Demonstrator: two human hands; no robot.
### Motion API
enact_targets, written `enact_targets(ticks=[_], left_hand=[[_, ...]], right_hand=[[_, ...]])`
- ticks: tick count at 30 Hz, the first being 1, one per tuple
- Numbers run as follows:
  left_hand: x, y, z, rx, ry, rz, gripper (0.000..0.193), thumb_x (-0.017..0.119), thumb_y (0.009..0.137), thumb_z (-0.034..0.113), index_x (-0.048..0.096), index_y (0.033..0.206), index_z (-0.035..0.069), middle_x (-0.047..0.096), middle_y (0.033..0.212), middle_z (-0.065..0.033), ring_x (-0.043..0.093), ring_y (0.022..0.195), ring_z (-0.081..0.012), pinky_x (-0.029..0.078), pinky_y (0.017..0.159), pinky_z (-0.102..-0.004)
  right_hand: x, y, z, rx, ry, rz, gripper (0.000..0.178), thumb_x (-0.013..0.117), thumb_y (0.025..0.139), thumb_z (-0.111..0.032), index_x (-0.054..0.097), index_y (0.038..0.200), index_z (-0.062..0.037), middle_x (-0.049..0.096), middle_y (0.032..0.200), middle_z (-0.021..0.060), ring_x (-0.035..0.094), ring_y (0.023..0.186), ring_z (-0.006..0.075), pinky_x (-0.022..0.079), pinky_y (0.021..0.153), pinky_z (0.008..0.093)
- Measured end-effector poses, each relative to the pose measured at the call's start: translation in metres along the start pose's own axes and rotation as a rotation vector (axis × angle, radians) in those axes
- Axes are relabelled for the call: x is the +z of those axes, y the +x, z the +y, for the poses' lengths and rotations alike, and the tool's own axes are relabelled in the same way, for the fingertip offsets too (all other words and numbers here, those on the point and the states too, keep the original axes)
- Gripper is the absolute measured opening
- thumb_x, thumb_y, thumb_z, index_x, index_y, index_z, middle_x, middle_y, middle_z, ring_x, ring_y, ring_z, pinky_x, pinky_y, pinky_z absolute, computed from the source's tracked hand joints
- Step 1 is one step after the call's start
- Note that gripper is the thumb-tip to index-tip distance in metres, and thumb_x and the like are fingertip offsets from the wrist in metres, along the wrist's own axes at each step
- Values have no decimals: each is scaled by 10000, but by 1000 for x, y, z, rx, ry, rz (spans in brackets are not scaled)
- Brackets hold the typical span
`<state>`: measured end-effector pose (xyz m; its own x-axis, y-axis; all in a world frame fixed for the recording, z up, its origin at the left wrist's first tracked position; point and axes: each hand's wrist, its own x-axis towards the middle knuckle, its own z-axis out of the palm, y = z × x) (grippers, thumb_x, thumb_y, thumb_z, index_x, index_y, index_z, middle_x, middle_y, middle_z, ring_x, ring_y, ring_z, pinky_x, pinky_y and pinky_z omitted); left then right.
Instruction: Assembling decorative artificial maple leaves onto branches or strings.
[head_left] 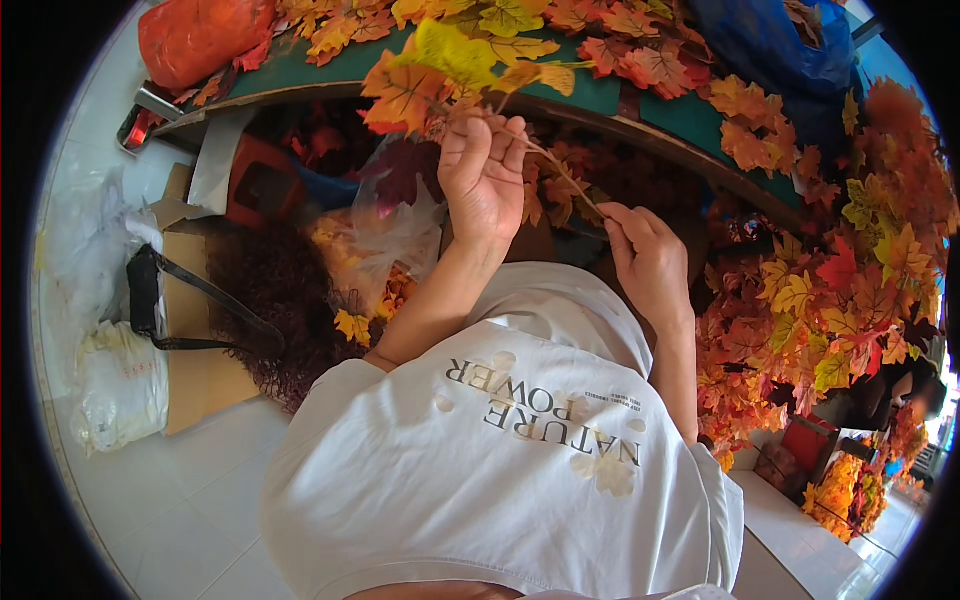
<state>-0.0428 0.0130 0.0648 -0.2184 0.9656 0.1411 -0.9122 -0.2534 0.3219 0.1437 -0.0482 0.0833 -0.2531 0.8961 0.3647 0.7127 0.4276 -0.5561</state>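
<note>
An artificial maple leaf spray (405,92), orange and yellow, is held up before me over the table's near edge. My left hand (485,185), palm turned up, closes its curled fingers round the stem just below the leaves. From there the thin brown stem (562,172) slants down to the right. My right hand (650,258) pinches its lower end between thumb and fingers. The exact fingertip contact of the left hand is partly hidden behind its own thumb and the leaves.
A green-topped table (590,92) with loose maple leaves (655,62) curves across the front. Leaf garlands (800,290) hang in a thick mass on the right. At the left stands a cardboard box (205,375) with dark curly material (275,300). A blue bag (775,50) sits at the far right.
</note>
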Motion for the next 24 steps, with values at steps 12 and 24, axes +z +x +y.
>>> enact_targets(ticks=[12, 24], left_hand=[[-11, -24, -49, -160, 234, 127, 66, 599, 862, 33, 578, 925, 36, 619, 941, -75, 605, 912, -145, 500, 825, -241], [-31, -7, -37, -622, 97, 232, 150, 626, 863, 195, 600, 962, 84, 641, 917, -9, 640, 862, -144, 553, 701, -231]], right_hand=[[6, -2, -12, -612, -662, 432, 207, 658, 729, -47, 653, 935, -26, 508, 687, 11, 466, 510, 124, 367, 421, 236], [49, -7, 38, -614, -452, 210, 231, 588, 663, -108, 566, 892, -85, 522, 691, -15, 492, 589, 119, 405, 479, 239]])
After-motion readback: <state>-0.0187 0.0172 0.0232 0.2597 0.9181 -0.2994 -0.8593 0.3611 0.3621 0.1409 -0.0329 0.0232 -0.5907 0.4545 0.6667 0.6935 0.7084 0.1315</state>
